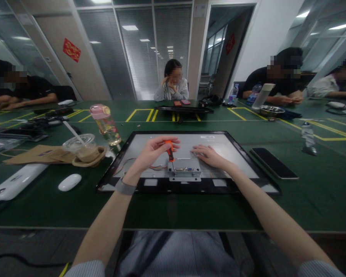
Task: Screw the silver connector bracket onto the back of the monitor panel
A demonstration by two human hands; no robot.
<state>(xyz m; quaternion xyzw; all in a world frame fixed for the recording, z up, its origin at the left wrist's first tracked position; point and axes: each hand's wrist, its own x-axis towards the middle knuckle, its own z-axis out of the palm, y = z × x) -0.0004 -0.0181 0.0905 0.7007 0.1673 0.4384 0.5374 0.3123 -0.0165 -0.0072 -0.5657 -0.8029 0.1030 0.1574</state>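
Observation:
A monitor panel (233,143) lies face down on the green table, its grey metal back up. My left hand (152,151) is closed around an orange-handled screwdriver (170,151), held upright with its tip at the left corner of a small metal connector box (184,171) near the panel's front edge. My right hand (208,155) rests flat on the metal back just right of the box, fingers spread. Coloured wires (157,167) run from under my left hand toward the box.
A white mouse (69,182), a plastic cup with straw (80,146) on a brown paper bag, and a pink-lidded bottle (106,125) stand left. A black phone (273,162) lies right of the panel. Several people sit around the table.

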